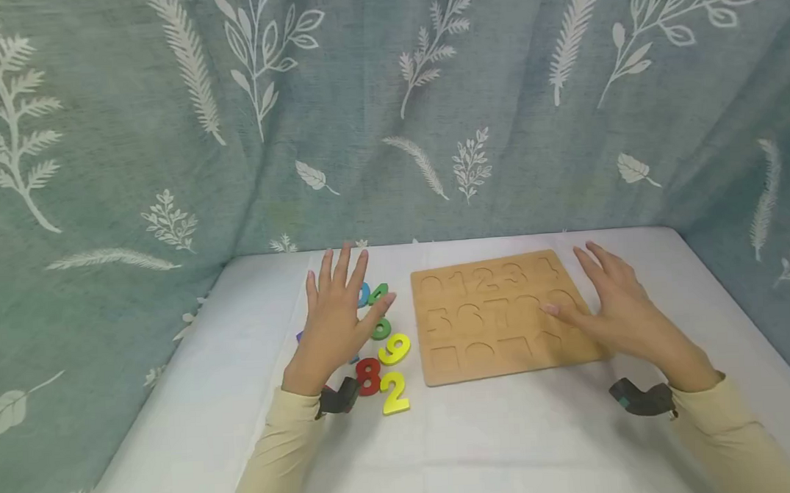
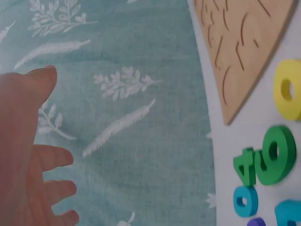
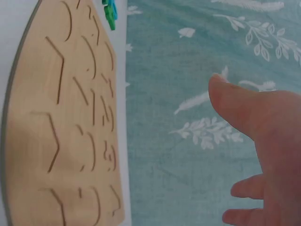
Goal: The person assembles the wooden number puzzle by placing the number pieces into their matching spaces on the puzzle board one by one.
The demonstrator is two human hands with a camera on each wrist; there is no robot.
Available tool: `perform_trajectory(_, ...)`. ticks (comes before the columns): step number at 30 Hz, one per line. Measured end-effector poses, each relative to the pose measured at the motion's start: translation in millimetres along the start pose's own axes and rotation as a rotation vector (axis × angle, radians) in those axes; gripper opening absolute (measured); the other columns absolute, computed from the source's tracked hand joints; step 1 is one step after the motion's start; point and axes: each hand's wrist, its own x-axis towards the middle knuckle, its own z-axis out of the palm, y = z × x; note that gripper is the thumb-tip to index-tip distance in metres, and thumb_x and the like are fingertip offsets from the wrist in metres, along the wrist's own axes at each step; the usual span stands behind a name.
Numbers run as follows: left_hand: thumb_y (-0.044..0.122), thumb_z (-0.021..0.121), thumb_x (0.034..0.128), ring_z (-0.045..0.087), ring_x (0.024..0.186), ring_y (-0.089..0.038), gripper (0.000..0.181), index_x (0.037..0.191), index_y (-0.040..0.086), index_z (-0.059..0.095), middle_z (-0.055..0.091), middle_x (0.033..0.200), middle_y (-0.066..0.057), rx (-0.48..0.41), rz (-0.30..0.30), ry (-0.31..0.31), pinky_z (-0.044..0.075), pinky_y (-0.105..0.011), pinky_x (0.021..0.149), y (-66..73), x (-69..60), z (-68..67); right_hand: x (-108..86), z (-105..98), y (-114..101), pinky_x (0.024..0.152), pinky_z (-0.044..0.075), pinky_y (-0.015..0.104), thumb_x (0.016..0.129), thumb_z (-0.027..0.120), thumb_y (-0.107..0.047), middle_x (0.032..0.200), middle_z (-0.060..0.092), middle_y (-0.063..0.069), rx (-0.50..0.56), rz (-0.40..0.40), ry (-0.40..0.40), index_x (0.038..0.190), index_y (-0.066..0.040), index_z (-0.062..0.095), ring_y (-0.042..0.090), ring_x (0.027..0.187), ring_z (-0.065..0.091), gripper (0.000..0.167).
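Numbers (image 1: 393, 360) lie loose left of the board (image 1: 514, 318). The left hand (image 1: 335, 315), spread and empty, hovers over some; the right hand (image 1: 626, 313), likewise, over the board's right edge. A low left-hand sweep could scatter those half hidden beneath.

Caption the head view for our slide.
Left hand near colourful number-shaped pieces, right hand near a rectangular tan wooden board.
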Motion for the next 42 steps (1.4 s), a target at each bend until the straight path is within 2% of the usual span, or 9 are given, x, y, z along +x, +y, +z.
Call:
perform_trajectory(3, 0.059, 0.054, 0.1006, 0.002, 0.162, -0.042, 0.084, 0.166, 0.016, 0.023, 0.010, 0.176, -0.012, -0.032, -0.004, 0.023, 0.002, -0.074, 0.123, -6.7, -3.1, -5.6, -1.3, -0.4, 4.3, 0.106, 0.025, 0.083, 0.091, 0.072, -0.058, 0.169, 0.013, 0.030, 0.027, 0.023, -0.006, 0.165, -0.003, 0.014, 0.061, 0.150, 0.014, 0.109)
perform_trajectory(8, 0.053, 0.057, 0.1005, 0.007, 0.161, -0.045, 0.082, 0.165, 0.013, 0.026, 0.014, 0.175, -0.015, -0.056, -0.019, 0.024, 0.005, -0.073, 0.124, -17.6, -8.1, -9.0, -4.6, 1.5, 15.9, 0.101, 0.033, 0.081, 0.090, 0.072, -0.058, 0.165, 0.019, 0.033, 0.053, 0.064, -0.029, 0.166, -0.004, 0.013, 0.059, 0.146, 0.019, 0.110)
perform_trajectory(13, 0.050, 0.059, 0.1011, 0.009, 0.161, -0.045, 0.080, 0.164, 0.010, 0.028, 0.018, 0.173, -0.016, -0.090, -0.049, 0.038, 0.007, -0.072, 0.124, -26.7, -12.6, -14.1, -6.9, 5.1, 26.5, 0.097, 0.036, 0.082, 0.090, 0.073, -0.057, 0.160, 0.021, 0.039, 0.082, 0.096, -0.059, 0.165, -0.001, 0.011, 0.061, 0.142, 0.023, 0.112)
perform_trajectory(18, 0.045, 0.062, 0.1001, 0.013, 0.160, -0.045, 0.079, 0.162, 0.008, 0.031, 0.020, 0.172, -0.017, -0.113, -0.077, 0.067, 0.010, -0.070, 0.125, -36.8, -15.6, -17.9, -4.0, 12.7, 35.2, 0.095, 0.041, 0.076, 0.089, 0.076, -0.054, 0.153, 0.029, 0.039, 0.088, 0.089, -0.073, 0.163, 0.004, 0.015, 0.057, 0.133, 0.033, 0.112)
perform_trajectory(24, 0.045, 0.063, 0.0999, 0.019, 0.158, -0.044, 0.079, 0.162, 0.008, 0.032, 0.021, 0.172, -0.017, -0.130, -0.130, 0.070, 0.021, -0.073, 0.121, -52.4, -20.1, -22.2, -3.6, 20.8, 46.9, 0.088, 0.046, 0.068, 0.087, 0.079, -0.051, 0.145, 0.034, 0.042, 0.049, 0.071, -0.133, 0.159, 0.012, 0.018, 0.054, 0.121, 0.044, 0.113)
perform_trajectory(28, 0.048, 0.061, 0.1007, 0.022, 0.157, -0.045, 0.080, 0.162, 0.007, 0.031, 0.024, 0.170, -0.017, -0.144, -0.165, 0.059, 0.025, -0.073, 0.120, -65.1, -20.9, -25.3, -4.7, 27.5, 52.6, 0.086, 0.049, 0.068, 0.085, 0.079, -0.053, 0.142, 0.034, 0.047, 0.039, 0.071, -0.178, 0.156, 0.017, 0.019, 0.055, 0.117, 0.047, 0.116)
perform_trajectory(33, 0.056, 0.058, 0.1005, 0.022, 0.157, -0.044, 0.085, 0.163, 0.006, 0.029, 0.026, 0.169, -0.018, -0.142, -0.205, 0.007, 0.028, -0.070, 0.120, -79.9, -19.8, -22.2, -8.1, 32.7, 57.7, 0.090, 0.048, 0.074, 0.083, 0.080, -0.054, 0.141, 0.033, 0.048, 0.052, 0.103, -0.214, 0.154, 0.019, 0.021, 0.059, 0.120, 0.045, 0.118)
perform_trajectory(36, 0.058, 0.058, 0.0999, 0.023, 0.156, -0.043, 0.086, 0.163, 0.007, 0.029, 0.027, 0.169, -0.019, -0.151, -0.232, -0.013, 0.029, -0.069, 0.120, -89.2, -24.6, -20.8, -7.0, 35.4, 57.8, 0.091, 0.048, 0.074, 0.081, 0.083, -0.055, 0.140, 0.034, 0.048, 0.051, 0.110, -0.233, 0.153, 0.020, 0.023, 0.059, 0.121, 0.044, 0.120)
perform_trajectory(42, 0.057, 0.058, 0.1002, 0.029, 0.150, -0.045, 0.085, 0.161, 0.003, 0.032, 0.031, 0.164, -0.024, -0.150, -0.265, -0.012, 0.033, -0.069, 0.117, -106.2, -38.4, -20.3, -4.8, 37.9, 55.5, 0.094, 0.046, 0.072, 0.076, 0.087, -0.055, 0.138, 0.037, 0.044, 0.064, 0.111, -0.249, 0.150, 0.022, 0.028, 0.056, 0.121, 0.042, 0.122)
